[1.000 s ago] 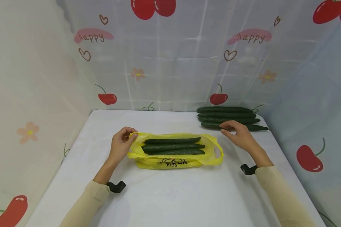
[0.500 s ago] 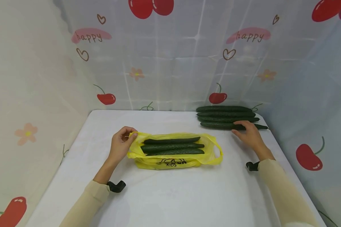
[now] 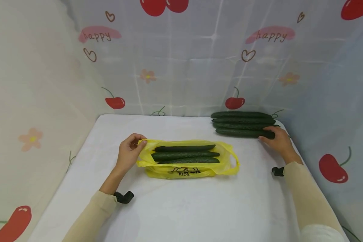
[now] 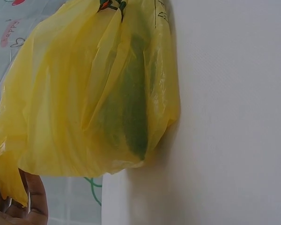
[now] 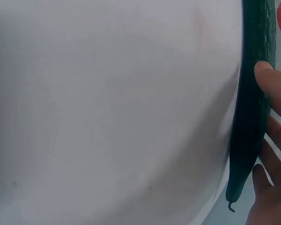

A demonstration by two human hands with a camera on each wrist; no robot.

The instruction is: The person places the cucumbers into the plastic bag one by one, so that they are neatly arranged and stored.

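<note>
Head view: the left hand (image 3: 128,153) pinches the left end of the rim of the yellow bag (image 3: 157,173), which sits near the middle of the table (image 3: 181,208) with its mouth gaping upward. Three cucumbers (image 3: 184,155) lie side by side inside, lengthwise between the bag's front and back walls. The handle (image 3: 235,164) at the bag's right end loops out onto the white cloth.

The right hand (image 3: 279,143) grips the front cucumber (image 3: 239,133) near its right end. That one is nearest the person in a row of four at the back right; the three others (image 3: 243,120) lie close together behind it, the farthest along the table's back edge. The row's right ends come near the right edge, and a strip of tabletop separates the row from the bag. White cloth spreads in front of the bag and between the two arms.

In the left wrist view, fingers (image 4: 37,194) hold a yellow strip of the bag at the lower left; a cucumber shows dark through the film. In the right wrist view, the thumb (image 5: 271,82) presses one side of the front cucumber, fingers along the other; its stem tip shows against the grey past the table's edge.
</note>
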